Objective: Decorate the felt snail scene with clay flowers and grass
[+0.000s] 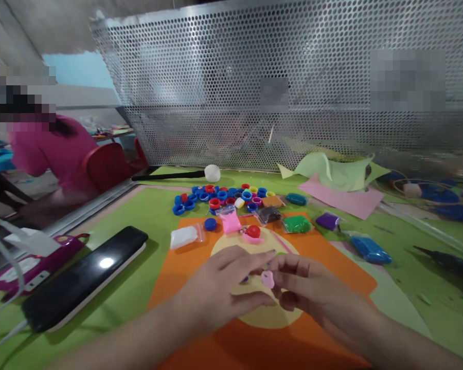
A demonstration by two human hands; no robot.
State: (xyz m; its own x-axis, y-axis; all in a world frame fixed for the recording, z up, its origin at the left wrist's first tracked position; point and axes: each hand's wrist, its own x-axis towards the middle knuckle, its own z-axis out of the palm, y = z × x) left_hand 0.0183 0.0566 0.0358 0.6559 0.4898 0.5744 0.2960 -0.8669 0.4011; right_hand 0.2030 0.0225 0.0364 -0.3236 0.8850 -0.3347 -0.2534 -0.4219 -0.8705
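Head view: the left hand [229, 282] arches, thumb spread from fingers; the right hand [312, 282] pinches a small pink piece [267, 279] above a yellow disc [260, 316], exact contact hard to make out.

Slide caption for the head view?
Pink piece between left hand and right hand, over a yellow disc, caps beyond.

I pinch a small pink piece [267, 279] in my right hand [312, 288], my left hand [219, 288] parted close beside it, above a yellow circle [262, 319]. Beyond lie bottle caps [223, 195], colourful packets [297, 224] and a perforated metal screen [216, 61].
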